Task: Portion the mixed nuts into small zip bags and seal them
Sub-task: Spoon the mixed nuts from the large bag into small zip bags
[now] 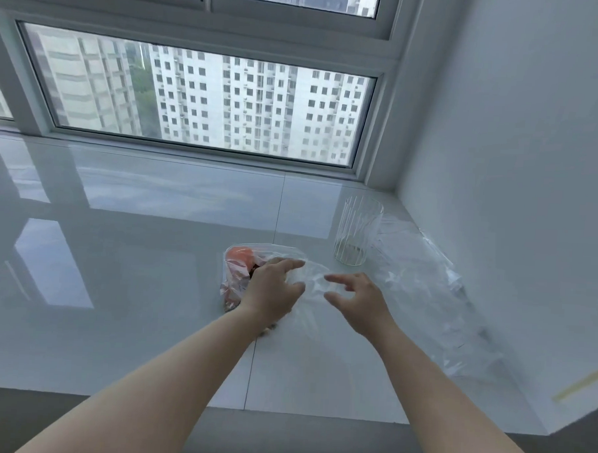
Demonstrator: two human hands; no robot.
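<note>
Early stage of portioning, head view. My left hand (271,290) rests, fingers loosely extended, on the bag of mixed nuts (235,275), which lies on the white bench (116,287) in front of me; dark nuts show beneath the wrist. My right hand (356,302) hovers spread and empty over a clear zip bag (317,282) just beside it. More clear bags (435,294) lie to the right, near an empty ribbed glass (357,234). No filled or sealed small bag is visible, so I judge nearly all filling and sealing remains.
</note>
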